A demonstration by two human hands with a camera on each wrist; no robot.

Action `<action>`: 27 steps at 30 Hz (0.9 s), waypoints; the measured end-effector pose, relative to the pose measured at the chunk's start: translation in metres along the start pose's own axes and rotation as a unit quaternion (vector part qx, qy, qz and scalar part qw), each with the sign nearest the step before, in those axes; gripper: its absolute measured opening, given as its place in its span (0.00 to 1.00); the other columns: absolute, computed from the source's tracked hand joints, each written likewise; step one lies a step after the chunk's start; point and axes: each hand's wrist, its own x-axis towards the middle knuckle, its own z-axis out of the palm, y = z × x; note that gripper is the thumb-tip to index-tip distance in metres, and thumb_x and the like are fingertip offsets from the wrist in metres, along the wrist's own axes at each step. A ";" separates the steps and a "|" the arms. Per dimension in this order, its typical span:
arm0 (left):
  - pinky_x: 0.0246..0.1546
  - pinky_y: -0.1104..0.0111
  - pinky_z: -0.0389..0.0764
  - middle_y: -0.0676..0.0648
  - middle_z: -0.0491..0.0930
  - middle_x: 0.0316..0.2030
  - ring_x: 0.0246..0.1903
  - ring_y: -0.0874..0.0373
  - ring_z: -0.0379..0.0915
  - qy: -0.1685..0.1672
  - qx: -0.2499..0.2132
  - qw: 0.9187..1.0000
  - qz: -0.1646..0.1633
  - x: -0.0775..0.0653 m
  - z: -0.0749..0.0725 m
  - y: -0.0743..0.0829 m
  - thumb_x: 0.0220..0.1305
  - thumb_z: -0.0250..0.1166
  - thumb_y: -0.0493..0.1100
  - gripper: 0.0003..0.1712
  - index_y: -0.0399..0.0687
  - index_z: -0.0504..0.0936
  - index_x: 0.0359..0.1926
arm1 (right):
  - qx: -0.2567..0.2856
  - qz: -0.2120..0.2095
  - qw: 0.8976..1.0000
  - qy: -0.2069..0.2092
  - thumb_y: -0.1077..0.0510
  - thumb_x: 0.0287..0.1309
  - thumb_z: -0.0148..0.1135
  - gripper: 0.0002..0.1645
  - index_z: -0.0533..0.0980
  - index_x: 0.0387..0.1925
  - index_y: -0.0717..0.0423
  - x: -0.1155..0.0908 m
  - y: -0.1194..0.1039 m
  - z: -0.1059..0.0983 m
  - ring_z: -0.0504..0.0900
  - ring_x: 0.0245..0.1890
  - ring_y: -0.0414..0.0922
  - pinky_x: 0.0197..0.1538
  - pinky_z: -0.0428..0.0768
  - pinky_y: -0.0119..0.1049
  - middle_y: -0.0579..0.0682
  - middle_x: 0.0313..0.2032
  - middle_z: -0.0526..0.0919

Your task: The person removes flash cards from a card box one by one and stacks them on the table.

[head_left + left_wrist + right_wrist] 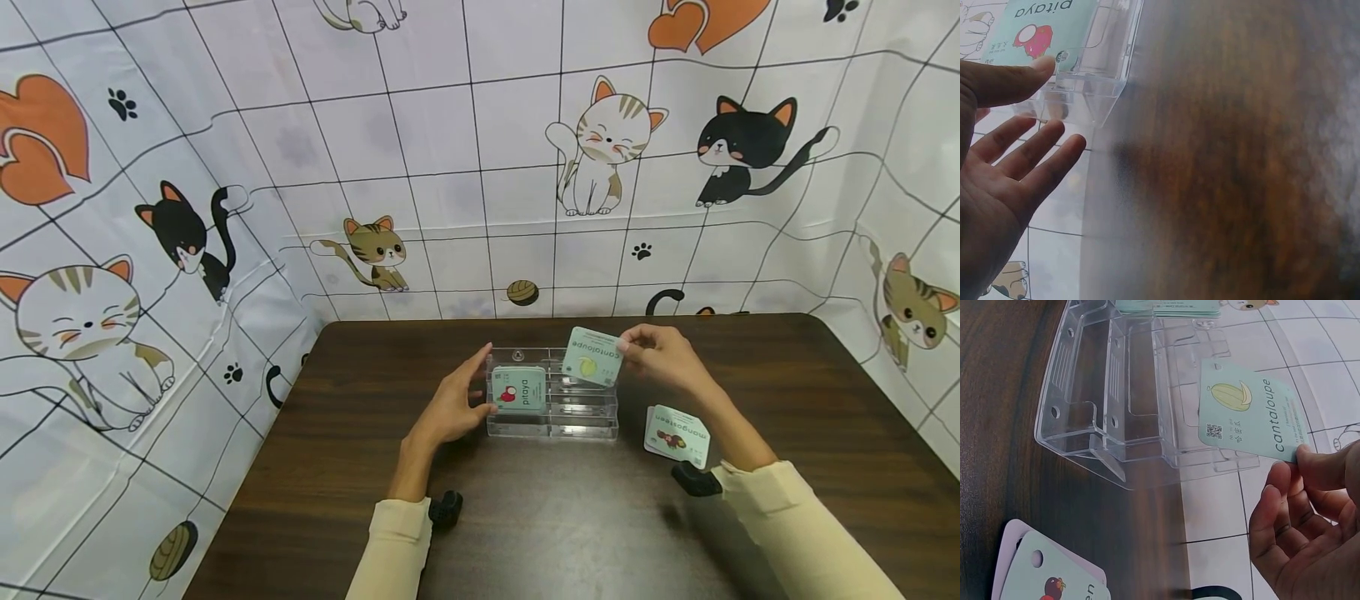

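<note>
My right hand (663,354) pinches the corner of a pale green cantaloupe card (1235,409) between thumb and fingertips. That card is tilted over the back right part of a clear plastic tiered card holder (581,432). In the left compartments stands a pitaya card (519,390), with more card edges behind it in the right wrist view. My left hand (447,407) is at the holder's left side, fingers fairly straight and spread, the thumb tip at its edge. To the right of the holder lies a small stack of cards with a mangosteen card (677,435) on top.
The holder and cards are on a dark wooden table (540,517). Behind the table hangs a white cat-patterned sheet (517,208), which also covers the sides. A black wrist device (696,479) sits near the mangosteen stack.
</note>
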 end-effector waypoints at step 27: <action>0.67 0.49 0.84 0.43 0.60 0.83 0.76 0.41 0.69 0.000 0.005 1.000 -0.005 0.002 0.001 -0.004 0.64 0.75 0.28 0.61 0.61 0.50 0.88 | 0.067 0.063 0.996 0.007 0.57 0.82 0.55 0.19 0.73 0.59 0.72 -0.010 0.009 -0.019 0.81 0.36 0.38 0.39 0.88 0.32 0.52 0.41 0.82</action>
